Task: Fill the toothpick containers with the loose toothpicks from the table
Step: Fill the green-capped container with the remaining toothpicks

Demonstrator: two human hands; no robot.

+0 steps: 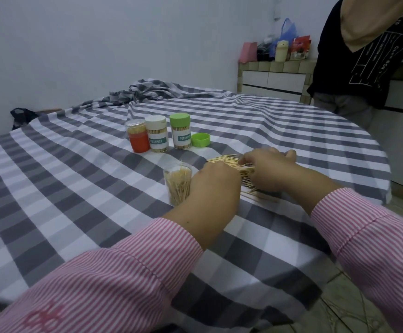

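In the head view, both hands work on the loose toothpicks (234, 164), which lie as a flat heap on the checked tablecloth (75, 188), just right of the open container (177, 186). The right hand (267, 169) lies on top of the heap with curled fingers, and it seems to gather or pinch a bundle there, but the fingertips are hidden, so I cannot tell if it really grips. The left hand (216, 181) stands at the near-left edge of the heap, between heap and open container; its fingers are hidden behind its back, so its grip also cannot be told. I judge it acts as a wall, so that the sticks stay parallel and do not roll away. The open container stands upright and already well filled, close to the heap, which keeps the carrying way short. Behind, the three filled containers (158, 137) stand together, and the green lid (200, 139) waits beside them, probably for the open one.
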